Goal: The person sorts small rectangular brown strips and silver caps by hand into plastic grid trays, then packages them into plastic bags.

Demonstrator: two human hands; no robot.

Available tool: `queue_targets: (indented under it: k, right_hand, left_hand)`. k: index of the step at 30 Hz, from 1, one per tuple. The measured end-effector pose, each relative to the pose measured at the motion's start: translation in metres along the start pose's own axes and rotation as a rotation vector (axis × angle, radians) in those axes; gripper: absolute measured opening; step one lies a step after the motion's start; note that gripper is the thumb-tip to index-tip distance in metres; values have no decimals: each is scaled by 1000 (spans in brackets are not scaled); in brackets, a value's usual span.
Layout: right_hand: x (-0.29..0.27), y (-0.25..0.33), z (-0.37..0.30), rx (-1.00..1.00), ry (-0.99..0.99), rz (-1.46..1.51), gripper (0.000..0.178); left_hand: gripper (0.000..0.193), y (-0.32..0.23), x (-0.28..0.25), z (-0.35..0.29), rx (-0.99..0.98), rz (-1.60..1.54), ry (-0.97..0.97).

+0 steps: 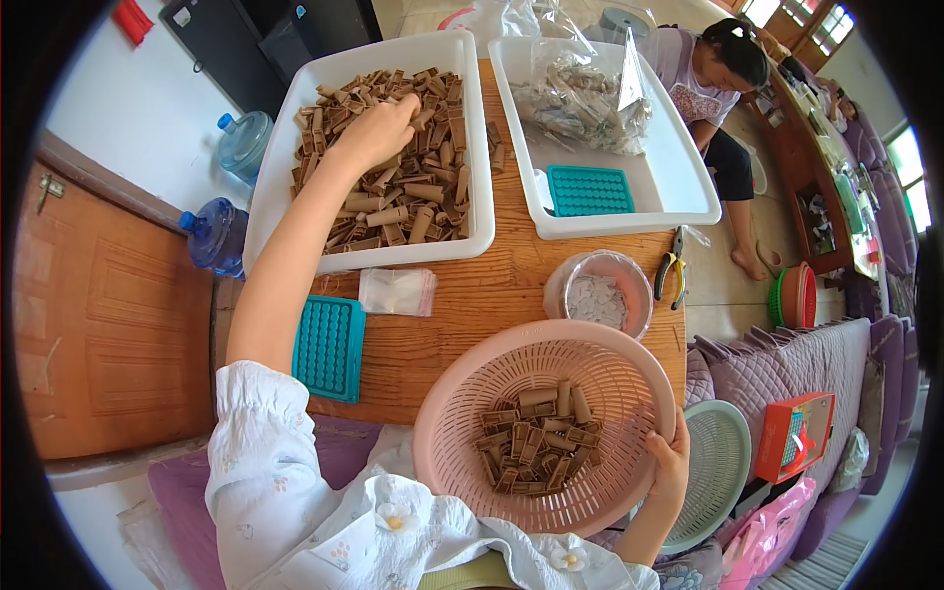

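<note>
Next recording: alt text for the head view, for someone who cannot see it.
The person's left hand digs into a white rectangular plastic tray heaped with small brown plastic pieces, while the right hand grips the rim of a round pink plastic basket holding more of them, on a wooden table.

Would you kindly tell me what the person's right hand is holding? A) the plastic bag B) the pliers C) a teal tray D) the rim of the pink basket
D: the right hand grips the rim of the pink basket, which holds brown pieces.
</note>
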State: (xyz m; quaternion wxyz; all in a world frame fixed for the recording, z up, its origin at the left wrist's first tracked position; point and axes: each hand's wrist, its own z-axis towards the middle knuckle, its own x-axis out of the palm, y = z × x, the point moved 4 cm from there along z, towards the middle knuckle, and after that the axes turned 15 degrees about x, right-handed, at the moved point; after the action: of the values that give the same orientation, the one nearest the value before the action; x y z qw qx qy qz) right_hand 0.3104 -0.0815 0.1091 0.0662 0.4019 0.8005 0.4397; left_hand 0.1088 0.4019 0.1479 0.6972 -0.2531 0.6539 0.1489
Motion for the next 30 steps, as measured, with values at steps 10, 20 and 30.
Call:
queue_targets:
  k: [10, 20, 30]
  right_hand:
    - [4, 3, 0, 0, -31, -19, 45]
    - [1, 1, 2, -11, 0, -19, 45]
    - [2, 3, 2, -6, -5, -41, 45]
  left_hand:
    - [29, 6, -6, -23, -42, 11, -165]
    - [23, -27, -17, -19, -100, 53, -207]
    - [20, -22, 6, -17, -52, 16, 183]
